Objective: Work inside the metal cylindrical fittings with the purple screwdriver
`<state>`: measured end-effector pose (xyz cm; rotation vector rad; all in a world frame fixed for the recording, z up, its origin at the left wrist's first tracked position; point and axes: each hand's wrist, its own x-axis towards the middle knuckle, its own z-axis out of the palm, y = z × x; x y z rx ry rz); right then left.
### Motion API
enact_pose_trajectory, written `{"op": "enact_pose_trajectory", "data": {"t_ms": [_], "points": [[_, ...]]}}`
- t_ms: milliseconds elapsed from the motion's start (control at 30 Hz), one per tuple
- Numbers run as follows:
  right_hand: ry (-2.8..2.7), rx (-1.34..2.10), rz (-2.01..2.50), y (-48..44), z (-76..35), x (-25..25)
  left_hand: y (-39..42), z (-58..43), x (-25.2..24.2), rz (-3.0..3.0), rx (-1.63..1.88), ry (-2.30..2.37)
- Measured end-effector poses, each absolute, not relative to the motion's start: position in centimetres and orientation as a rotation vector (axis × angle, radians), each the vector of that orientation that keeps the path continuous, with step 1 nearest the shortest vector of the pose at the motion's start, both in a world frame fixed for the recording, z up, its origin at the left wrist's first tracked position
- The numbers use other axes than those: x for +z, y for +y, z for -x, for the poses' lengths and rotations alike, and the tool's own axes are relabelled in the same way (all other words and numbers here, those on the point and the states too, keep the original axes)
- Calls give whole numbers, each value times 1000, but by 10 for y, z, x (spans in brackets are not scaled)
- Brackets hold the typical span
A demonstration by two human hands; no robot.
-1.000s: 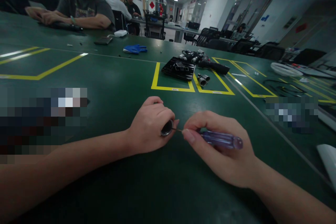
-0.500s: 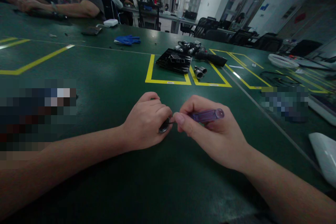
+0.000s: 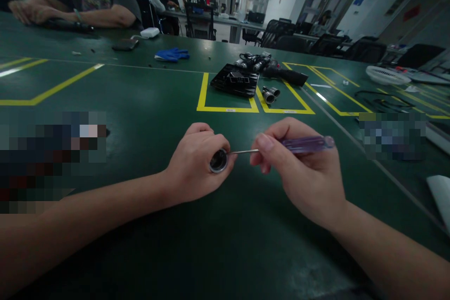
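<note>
My left hand (image 3: 198, 161) is closed around a small metal cylinder (image 3: 218, 161), whose open round end faces me; the rest of it is hidden in the fist. In my right hand (image 3: 298, 168) is a screwdriver with a clear purple handle (image 3: 307, 145), held between thumb and fingers. Its thin steel shaft (image 3: 244, 151) points left, and the tip meets the cylinder's rim or the fingers beside it; which one I cannot tell. Both hands are above the green table (image 3: 197, 253).
Beyond my hands, a black plastic packet (image 3: 235, 80) lies in a yellow-taped box beside two metal cylinders (image 3: 270, 94). Several metal parts (image 3: 256, 62) are heaped behind. A blue glove (image 3: 171, 54) lies farther left, and a white fan-like object (image 3: 387, 76) at right. A person (image 3: 94, 2) sits across the table.
My right hand has moved right with the screwdriver, so more of its shaft shows. The cylinder's open end now faces me more fully. My left hand stays nearly in place.
</note>
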<state>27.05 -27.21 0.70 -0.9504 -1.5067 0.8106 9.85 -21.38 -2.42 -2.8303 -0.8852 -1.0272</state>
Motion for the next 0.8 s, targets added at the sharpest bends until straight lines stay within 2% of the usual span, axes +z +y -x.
{"op": "enact_pose_trajectory", "data": {"t_ms": [300,800], "points": [[-1961,401,986,-271,-266,31,-218,-102,-17,2909,-1050,-977],[-2134,290,1003,-260,-252,62,-218,-99,-15,2835,-1254,-952]]}}
